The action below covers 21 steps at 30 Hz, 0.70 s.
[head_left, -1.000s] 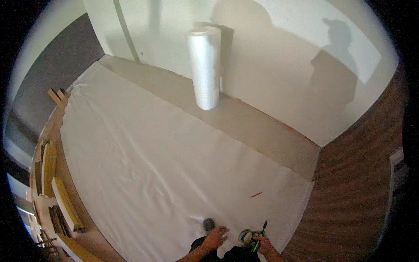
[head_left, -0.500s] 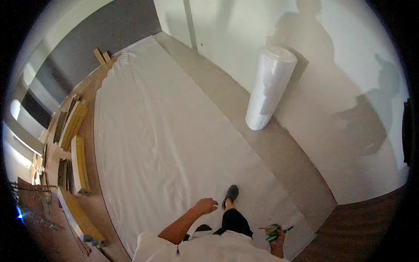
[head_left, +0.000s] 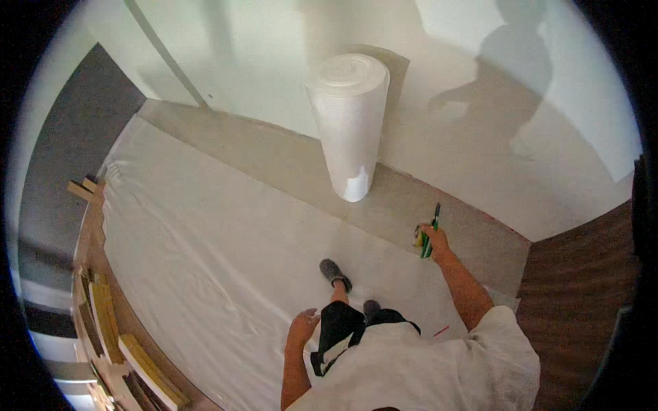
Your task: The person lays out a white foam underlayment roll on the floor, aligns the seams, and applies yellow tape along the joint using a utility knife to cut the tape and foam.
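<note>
My right hand [head_left: 436,241] reaches out over the edge of the white sheet [head_left: 219,253]. Its fingers are closed on a slim green and black tool [head_left: 435,219], perhaps a utility knife. A small yellowish round thing [head_left: 417,236], which looks like a tape roll, is held in the same hand. Low beside my thigh, my left hand [head_left: 303,325] hangs with loosely bent fingers and nothing in it. A thin red stick [head_left: 442,331], like a pencil, lies on the sheet below my right forearm. My grey shoe [head_left: 335,272] stands on the sheet.
A tall white roll of foam-like material [head_left: 348,130] stands upright by the pale wall [head_left: 260,68]. Bare grey floor [head_left: 240,140] runs between sheet and wall. Yellow-edged boards [head_left: 154,370] lie along the left. A dark brown surface [head_left: 576,301] is at the right.
My view has turned right, so the roll now appears nearer the middle. My right arm has stretched forward with the tool. The red stick now shows apart from that hand, on the sheet.
</note>
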### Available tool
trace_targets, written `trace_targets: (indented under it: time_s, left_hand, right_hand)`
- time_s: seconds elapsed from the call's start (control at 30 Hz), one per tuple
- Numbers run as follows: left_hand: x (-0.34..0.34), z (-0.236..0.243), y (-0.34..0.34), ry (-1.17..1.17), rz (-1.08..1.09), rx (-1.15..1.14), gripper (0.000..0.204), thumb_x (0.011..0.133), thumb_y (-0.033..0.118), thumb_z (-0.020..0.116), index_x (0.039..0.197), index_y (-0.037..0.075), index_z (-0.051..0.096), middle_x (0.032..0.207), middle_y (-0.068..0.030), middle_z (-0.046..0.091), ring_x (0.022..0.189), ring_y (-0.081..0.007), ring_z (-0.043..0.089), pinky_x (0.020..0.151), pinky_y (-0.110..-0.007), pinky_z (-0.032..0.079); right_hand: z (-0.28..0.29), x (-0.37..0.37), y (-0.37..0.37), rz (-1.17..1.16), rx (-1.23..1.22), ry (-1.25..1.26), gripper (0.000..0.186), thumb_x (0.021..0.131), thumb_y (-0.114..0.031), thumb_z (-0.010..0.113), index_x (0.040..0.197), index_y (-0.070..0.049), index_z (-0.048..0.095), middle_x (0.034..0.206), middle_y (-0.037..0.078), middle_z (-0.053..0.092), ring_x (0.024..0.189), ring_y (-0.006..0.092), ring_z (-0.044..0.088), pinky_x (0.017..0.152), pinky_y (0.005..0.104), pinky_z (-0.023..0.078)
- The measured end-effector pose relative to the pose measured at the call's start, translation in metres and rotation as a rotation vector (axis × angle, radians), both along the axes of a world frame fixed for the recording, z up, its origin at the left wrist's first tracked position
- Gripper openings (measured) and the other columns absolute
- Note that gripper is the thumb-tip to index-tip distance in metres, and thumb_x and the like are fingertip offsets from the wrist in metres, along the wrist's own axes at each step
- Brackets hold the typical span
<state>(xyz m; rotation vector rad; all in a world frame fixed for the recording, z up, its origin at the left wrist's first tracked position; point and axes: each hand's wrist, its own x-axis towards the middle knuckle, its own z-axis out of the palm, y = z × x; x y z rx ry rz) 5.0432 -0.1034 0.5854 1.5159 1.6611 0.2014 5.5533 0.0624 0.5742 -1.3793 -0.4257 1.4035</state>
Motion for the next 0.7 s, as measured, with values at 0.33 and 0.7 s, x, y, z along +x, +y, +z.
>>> trace_targets:
  time_s: [0.33,0.7]
  left_hand:
    - [0.091,0.117,0.324,-0.093,-0.42,0.533,0.042,0.097,0.025,0.066,0.134,0.005,0.064,0.132,-0.0166,0.067,0.124,-0.0371,0.06,0.108,-0.048,0.045]
    - [0.238,0.119,0.386,0.041,-0.624,1.188,0.077,0.085,0.022,0.069,0.15,-0.005,0.04,0.15,-0.0263,0.045,0.14,-0.0412,0.041,0.123,-0.053,0.025]
  right_hand:
    - [0.12,-0.031,0.068,-0.156,0.0,-0.408,0.031,0.095,-0.029,0.074,0.11,-0.003,0.069,0.089,0.007,0.07,0.071,0.0161,0.064,0.062,0.0314,0.053]
    - [0.159,-0.03,0.141,-0.305,0.116,-0.596,0.037,0.095,-0.038,0.075,0.104,-0.003,0.067,0.083,0.003,0.065,0.065,0.0132,0.058,0.057,0.0305,0.052]
